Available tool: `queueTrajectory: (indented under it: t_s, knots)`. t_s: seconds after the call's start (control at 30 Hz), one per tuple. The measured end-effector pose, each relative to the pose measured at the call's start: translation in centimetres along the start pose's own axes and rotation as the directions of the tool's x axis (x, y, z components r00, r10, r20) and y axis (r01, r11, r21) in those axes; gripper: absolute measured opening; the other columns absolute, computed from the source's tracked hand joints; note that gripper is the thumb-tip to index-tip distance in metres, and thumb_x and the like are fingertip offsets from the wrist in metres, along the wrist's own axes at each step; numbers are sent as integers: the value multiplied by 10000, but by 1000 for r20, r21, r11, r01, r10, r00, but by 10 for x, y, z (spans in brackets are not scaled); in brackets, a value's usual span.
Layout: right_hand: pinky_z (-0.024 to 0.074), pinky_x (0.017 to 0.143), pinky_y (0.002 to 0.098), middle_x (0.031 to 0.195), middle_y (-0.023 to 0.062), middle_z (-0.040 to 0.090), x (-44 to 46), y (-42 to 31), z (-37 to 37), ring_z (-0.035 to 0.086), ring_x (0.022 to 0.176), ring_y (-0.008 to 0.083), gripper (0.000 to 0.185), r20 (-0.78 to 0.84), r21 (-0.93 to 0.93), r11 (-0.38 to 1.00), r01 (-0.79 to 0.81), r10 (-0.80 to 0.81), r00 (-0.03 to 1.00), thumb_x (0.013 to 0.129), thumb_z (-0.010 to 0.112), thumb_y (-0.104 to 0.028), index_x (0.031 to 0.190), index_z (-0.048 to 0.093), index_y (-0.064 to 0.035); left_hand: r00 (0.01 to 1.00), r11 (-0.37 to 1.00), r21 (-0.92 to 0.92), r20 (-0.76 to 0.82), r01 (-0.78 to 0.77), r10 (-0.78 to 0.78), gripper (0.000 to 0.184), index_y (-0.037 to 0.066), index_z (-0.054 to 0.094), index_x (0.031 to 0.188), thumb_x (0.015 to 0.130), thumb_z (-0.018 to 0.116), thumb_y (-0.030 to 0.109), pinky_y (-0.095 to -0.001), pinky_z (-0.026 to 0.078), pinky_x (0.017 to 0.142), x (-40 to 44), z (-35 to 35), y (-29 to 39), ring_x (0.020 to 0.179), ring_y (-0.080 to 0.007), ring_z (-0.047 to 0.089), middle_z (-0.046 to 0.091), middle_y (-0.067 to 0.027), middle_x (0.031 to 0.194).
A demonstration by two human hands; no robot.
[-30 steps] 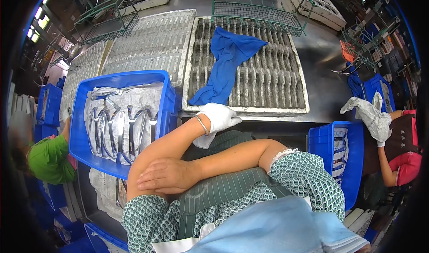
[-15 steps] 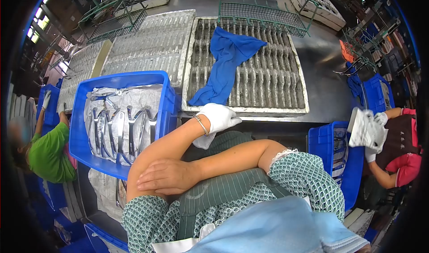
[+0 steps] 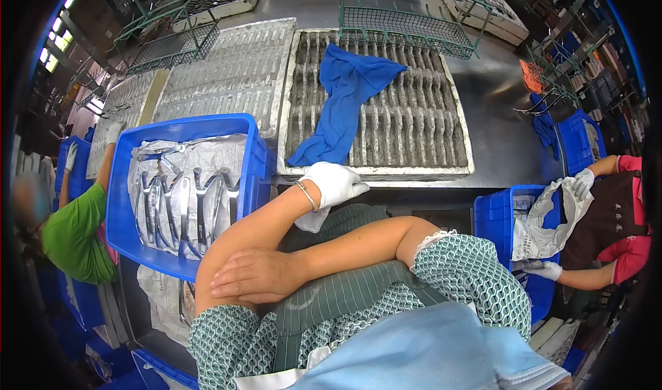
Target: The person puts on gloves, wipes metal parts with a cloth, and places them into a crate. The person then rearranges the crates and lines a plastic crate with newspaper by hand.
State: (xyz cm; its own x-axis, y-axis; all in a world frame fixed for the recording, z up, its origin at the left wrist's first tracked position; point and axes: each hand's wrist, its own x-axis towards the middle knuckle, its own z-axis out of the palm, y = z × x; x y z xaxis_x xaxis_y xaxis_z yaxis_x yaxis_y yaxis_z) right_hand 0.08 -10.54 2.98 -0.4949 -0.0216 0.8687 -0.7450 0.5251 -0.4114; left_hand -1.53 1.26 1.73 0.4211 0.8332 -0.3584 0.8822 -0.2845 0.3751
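My left hand (image 3: 336, 184), in a white glove, has its fingers curled at the front edge of the grooved tray (image 3: 407, 171). White fabric (image 3: 314, 220) hangs beneath it; what the fingers hold, if anything, is hidden. A metal bangle circles that wrist. Bare, my right hand (image 3: 258, 275) lies flat across my left forearm near the elbow, and holds nothing. Just beyond my left hand, a crumpled blue cloth (image 3: 339, 107) rests on the tray. Left of my arms is a blue bin (image 3: 186, 122) with curved metal parts (image 3: 183, 207) on paper.
At right, a co-worker's gloved hands (image 3: 580, 184) hold a whitish sheet (image 3: 548, 228) over another blue bin (image 3: 493, 228). A person in green (image 3: 76, 242) is at left. Green wire racks (image 3: 407, 28) stand behind the trays.
The right co-worker has lowered and spread the sheet over the bin. At left, the other person's gloved hand has risen beside the blue bin. My hands keep their pose; the view has shifted slightly.
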Motion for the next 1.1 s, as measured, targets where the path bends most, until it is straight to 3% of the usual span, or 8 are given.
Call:
queueTrajectory:
  t_s: [0.33,0.93,1.1]
  knots:
    - [456,899,394,1221,125,580,1,0,-1,575,1068,278,385,3,7,1000,3,-3,1000,860,600,-138,1220,564,-5,998,999,18,52,29,-30,469,142,707,995,922,413,501,-424,508,795,-2,-7,5,887,-311,659,691,-124,947]
    - [452,907,391,1244,105,570,0,1,-3,568,1082,265,396,21,-7,1000,-5,5,1000,854,605,-139,1229,558,-18,1000,1000,-22,-7,11,-11,457,149,705,1039,906,444,501,-405,516,751,0,-1,0,819,-325,661,687,-142,901]
    - [445,919,395,1248,108,567,-1,1,-3,563,1098,263,410,31,1,1000,-21,21,999,858,601,-149,1244,547,-24,1000,999,-31,5,21,-21,465,115,706,977,906,434,485,-423,512,770,0,-5,3,846,-328,663,690,-146,902]
